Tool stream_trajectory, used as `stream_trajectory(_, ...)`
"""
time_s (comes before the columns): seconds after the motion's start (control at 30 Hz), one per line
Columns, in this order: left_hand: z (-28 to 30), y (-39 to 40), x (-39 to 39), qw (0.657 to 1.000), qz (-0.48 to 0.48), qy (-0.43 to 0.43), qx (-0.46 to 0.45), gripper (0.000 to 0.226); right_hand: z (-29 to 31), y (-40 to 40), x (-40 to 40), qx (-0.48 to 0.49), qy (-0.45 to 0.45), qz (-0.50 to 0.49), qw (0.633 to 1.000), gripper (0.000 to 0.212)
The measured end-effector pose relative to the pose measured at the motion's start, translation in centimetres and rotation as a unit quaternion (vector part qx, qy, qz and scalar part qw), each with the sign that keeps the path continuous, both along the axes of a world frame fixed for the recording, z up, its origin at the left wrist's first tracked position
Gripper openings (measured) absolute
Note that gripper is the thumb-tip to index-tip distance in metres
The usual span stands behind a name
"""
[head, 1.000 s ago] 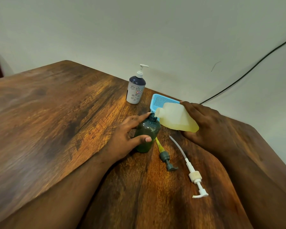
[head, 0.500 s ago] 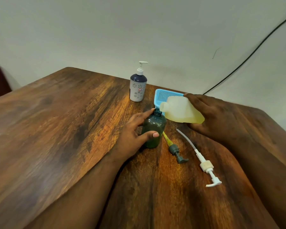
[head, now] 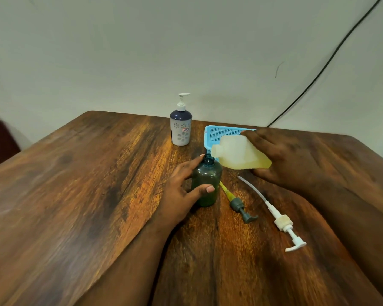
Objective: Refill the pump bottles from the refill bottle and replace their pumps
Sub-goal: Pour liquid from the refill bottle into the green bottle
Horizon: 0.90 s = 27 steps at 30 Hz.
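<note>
Head view: you are steadying the green bottle (head: 206, 181) with your left hand (head: 181, 191), thumb (head: 205, 189) curling across its front and forefinger reaching up to its open neck, so the bottle is standing upright on the wooden table (head: 75, 195) between those two digits. Your right hand (head: 283, 160) is gripping the pale refill bottle (head: 239, 154), fingers wrapping over its top and thumb underneath, and you are holding it tipped on its side with the open mouth hanging just above and to the right of the green bottle's neck; whether the two mouths are touching is not clear. Yellowish liquid is sitting in the lower part of the refill bottle.

Just right of the green bottle, a grey pump (head: 239, 204) with a yellow-stained tube is lying flat on the table. Further right, a white pump (head: 283, 224) with a long clear tube is lying apart from it. Behind your hands, a blue perforated tray (head: 221, 132) is sitting partly hidden by the refill bottle. Left of the tray, a white-and-navy pump bottle (head: 180, 127) is standing upright with its pump fitted. A black cable (head: 318, 69) is running down the wall.
</note>
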<state>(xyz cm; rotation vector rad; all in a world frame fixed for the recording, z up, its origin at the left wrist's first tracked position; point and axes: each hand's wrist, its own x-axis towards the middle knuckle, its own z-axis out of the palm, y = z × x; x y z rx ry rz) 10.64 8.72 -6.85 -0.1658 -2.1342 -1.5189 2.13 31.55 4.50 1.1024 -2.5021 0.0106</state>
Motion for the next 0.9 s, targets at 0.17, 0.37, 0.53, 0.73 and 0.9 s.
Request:
stream_trajectory(0.17, -0.02, 0.02, -0.02, 1.0, 0.0, 0.003, 0.006, 0.068, -0.01, -0.04, -0.06, 0.003, 0.001, 0.001, 1.0, 0.082)
stream_trajectory(0.37, -0.01, -0.08, -0.2, 1.0, 0.0, 0.001, 0.002, 0.069, 0.09, -0.04, -0.01, 0.003, 0.007, 0.004, 1.0, 0.081)
stream_trajectory(0.53, 0.08, -0.04, -0.1, 1.0, 0.006, 0.005, -0.003, 0.067, 0.26, -0.18, 0.12, 0.007, 0.01, 0.005, 1.0, 0.08)
stream_trajectory(0.73, 0.0, -0.08, -0.13, 1.0, 0.006, 0.0, -0.001, 0.068, 0.27, -0.24, 0.24, 0.008, 0.008, 0.002, 1.0, 0.082)
stream_trajectory(0.9, 0.0, -0.06, -0.16, 1.0, 0.009, 0.0, -0.006, 0.068, 0.19, -0.17, 0.18, 0.012, 0.006, -0.001, 1.0, 0.081)
